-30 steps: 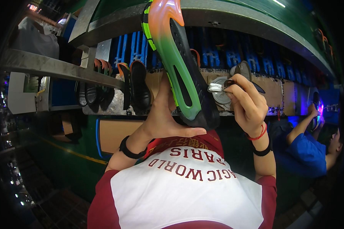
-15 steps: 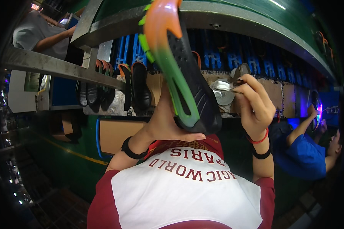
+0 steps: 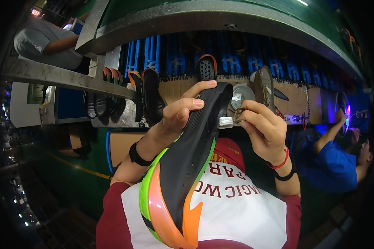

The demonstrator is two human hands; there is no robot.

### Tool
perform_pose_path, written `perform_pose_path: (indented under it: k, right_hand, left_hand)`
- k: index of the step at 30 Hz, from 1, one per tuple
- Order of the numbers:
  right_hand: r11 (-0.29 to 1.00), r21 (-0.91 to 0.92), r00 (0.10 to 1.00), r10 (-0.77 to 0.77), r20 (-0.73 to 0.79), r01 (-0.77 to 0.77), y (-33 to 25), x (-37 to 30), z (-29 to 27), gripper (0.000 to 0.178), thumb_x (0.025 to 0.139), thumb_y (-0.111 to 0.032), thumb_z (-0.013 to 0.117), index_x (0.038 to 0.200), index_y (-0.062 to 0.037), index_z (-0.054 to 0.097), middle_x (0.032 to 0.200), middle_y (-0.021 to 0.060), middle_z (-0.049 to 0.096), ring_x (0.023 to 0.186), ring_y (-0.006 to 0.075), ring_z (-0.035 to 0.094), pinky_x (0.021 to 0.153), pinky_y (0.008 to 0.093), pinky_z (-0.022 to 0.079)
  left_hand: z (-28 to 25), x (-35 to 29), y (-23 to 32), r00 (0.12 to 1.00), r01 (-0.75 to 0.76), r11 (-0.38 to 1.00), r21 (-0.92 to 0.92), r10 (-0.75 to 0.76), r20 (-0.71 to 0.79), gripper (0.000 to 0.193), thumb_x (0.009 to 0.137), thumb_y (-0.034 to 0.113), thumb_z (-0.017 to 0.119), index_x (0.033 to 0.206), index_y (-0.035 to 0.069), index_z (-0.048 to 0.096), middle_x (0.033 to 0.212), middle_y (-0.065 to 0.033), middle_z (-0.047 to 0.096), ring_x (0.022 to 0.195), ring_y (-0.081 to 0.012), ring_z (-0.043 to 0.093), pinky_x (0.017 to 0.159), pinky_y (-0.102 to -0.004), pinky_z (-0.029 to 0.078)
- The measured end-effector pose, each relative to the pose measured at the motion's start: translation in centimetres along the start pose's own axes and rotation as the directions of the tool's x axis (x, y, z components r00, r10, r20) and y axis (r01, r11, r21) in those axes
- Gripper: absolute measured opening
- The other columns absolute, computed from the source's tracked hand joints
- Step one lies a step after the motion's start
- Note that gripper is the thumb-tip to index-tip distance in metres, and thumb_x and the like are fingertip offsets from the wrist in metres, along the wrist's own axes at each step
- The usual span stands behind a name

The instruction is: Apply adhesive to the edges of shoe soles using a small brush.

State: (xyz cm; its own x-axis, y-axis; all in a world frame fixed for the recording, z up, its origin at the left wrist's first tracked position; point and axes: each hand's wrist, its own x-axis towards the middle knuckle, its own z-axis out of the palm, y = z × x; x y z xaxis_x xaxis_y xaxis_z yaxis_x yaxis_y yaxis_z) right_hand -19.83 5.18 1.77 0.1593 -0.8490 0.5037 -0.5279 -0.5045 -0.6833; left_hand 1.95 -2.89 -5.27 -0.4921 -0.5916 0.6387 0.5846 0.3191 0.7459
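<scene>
- The shoe sole (image 3: 191, 153), mid-frame, could twist if the left hand (image 3: 172, 118) loosens, its orange end looking unsupported.
- An unsteady right hand (image 3: 262, 133) could bump the white pad (image 3: 225, 121) against its edge.
- Left grip: curled around the dark end.
- Right grip: fingertips pinching the pad's dark holder.

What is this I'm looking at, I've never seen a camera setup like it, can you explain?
There's no machine arm here: you're seeing a person's two bare hands through a wide fisheye camera worn on their head, looking down, so straight edges bend.

The left hand holds a black shoe sole with orange and green sides. The right hand pinches a small white-tipped tool beside it.

On the bench are a round bowl and more soles.
</scene>
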Motion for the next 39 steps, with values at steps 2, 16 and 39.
perform_pose_path:
  k: [2,16,39]
  right_hand:
    - [0.998,-0.032,0.999,-0.050,0.009,0.050,0.0,0.1,0.2,0.018,0.073,0.009,0.067,0.089,0.0020,0.062,0.091,0.0130,0.064,0.062,0.0236,0.063,0.052,0.0276,0.050]
    - [0.992,0.109,0.994,0.054,0.094,-0.064,-0.1,0.4,0.0,0.016,0.075,0.009,0.066,0.089,0.0033,0.063,0.092,0.0137,0.065,0.067,0.0230,0.065,0.059,0.0273,0.051]
    - [0.937,0.287,0.973,0.154,0.170,-0.199,1.2,0.3,-0.4,0.012,0.078,0.008,0.065,0.090,0.0065,0.065,0.091,0.0169,0.068,0.070,0.0197,0.065,0.063,0.0259,0.050]
  left_hand:
    - [0.1,0.1,0.3,0.999,0.032,0.999,0.015,-0.032,-0.007,0.029,0.105,0.028,0.031,0.119,0.006,0.043,0.135,-0.0383,0.037,0.123,-0.0390,0.048,0.099,-0.0407,0.044]
    - [-0.5,0.7,0.6,0.992,-0.047,0.946,0.319,0.007,0.124,0.034,0.101,0.010,0.040,0.134,0.010,0.032,0.126,-0.0265,0.042,0.122,-0.0485,0.045,0.096,-0.0487,0.046]
    - [-0.2,1.4,0.1,0.983,-0.158,0.905,0.394,0.104,0.153,0.037,0.098,0.006,0.048,0.132,0.008,0.032,0.124,-0.0224,0.042,0.119,-0.0459,0.049,0.087,-0.0421,0.053]
